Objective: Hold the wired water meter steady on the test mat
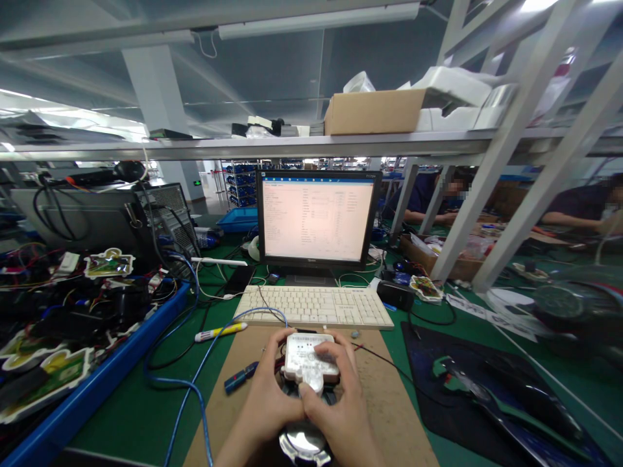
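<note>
On the brown mat (384,415) before the keyboard (316,306): both hands meet over a small white device (305,358).
Left hand (272,395): fingers curled around the device's left edge, thumb along its side, gripping it.
Right hand (335,395): closed on the right edge, thumb pressing near the bottom of the white face.
Device position: held just above a round silver fixture (302,442), which lies at the mat's near edge; whether the two touch is hard to say, as the hands cover the join.
Wires: a thin red lead (384,362) runs off to the right, a blue cable (195,389) loops left.
Monitor (317,219): a lit page of text, too small to read.
Progress: device in hand and seemingly wired; seating on the fixture looks unfinished.
Blue tray (107,383): more units lie at left.
</note>
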The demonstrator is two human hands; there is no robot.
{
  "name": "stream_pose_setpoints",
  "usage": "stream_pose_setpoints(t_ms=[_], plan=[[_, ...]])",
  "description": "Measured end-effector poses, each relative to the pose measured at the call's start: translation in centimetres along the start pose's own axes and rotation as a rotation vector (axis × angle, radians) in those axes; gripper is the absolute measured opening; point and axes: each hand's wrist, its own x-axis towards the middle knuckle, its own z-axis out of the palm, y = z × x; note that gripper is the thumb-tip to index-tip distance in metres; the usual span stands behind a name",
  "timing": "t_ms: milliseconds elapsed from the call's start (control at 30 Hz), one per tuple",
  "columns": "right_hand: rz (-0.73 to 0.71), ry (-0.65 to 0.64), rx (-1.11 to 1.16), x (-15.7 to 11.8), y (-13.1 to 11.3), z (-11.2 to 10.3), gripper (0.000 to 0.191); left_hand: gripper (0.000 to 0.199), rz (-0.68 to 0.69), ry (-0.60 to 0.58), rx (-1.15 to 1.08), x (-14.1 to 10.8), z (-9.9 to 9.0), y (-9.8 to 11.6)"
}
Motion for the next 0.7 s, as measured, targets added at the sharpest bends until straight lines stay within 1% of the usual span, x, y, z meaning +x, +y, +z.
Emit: stream_pose_setpoints(t_ms=[100,233,367,500,567,633,667,700], plan=[[-0.009,0.010,0.003,0.0,0.0,0.0,0.035,0.078,0.011,-0.007,-0.002,0.0,0.0,-0.2],[-0.005,0.009,-0.008,-0.1,0.6,0.1,0.040,0.077,0.030,-0.004,0.005,0.0,-0.1,-0.3],[-0.038,0.011,0.008,0.1,1.4,0.1,0.051,0.078,0.040,-0.018,0.009,0.2,-0.2,-0.4],[-0.034,-0.052,0.054,0.2,1.8,-0.4,0.067,0.087,0.021,-0.089,0.047,0.4,-1.0,-0.7],[-0.061,-0.054,0.149,-0.1,2.0,-0.9,0.072,0.099,0.047,-0.099,0.077,0.0,-1.7,-1.3],[-0.076,-0.027,0.314,-0.7,2.3,-1.8,0.071,0.105,0.100,-0.048,0.053,-0.7,-2.5,-2.1],[-0.064,-0.018,0.421,-1.1,2.5,-2.3,0.069,0.101,0.123,-0.017,-0.018,-1.2,-2.9,-2.5],[-0.038,-0.021,0.525,-1.5,2.6,-2.9,0.066,0.093,0.133,0.000,-0.140,-1.8,-3.3,-2.8]])
